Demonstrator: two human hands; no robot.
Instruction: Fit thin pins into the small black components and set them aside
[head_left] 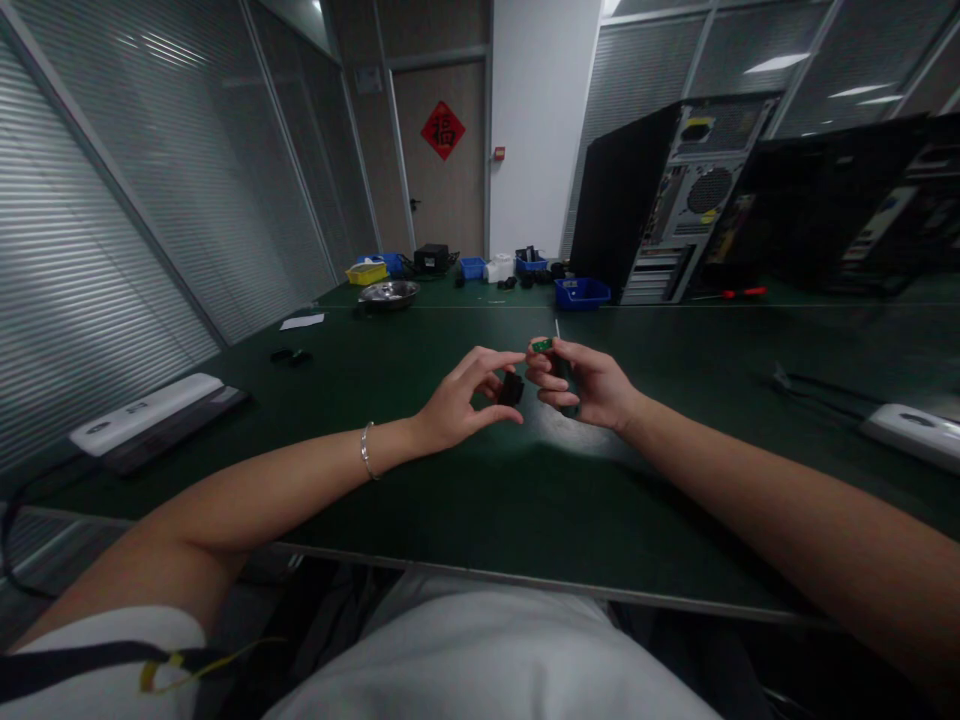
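Dark green matting covers the workbench (420, 500) in a glass-walled office. At frame centre, the left hand (459, 405) pinches a small black part (512, 388) between thumb and fingers. Just beside it, the right hand (589, 385) is closed on a green-tipped screwdriver (543, 345). Upper right stands an open computer tower (675, 200), with a blue bin (581, 292) in front of it.

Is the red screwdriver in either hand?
No, the red screwdriver lies by the computer tower; left hand holds a black part, right hand a green part.
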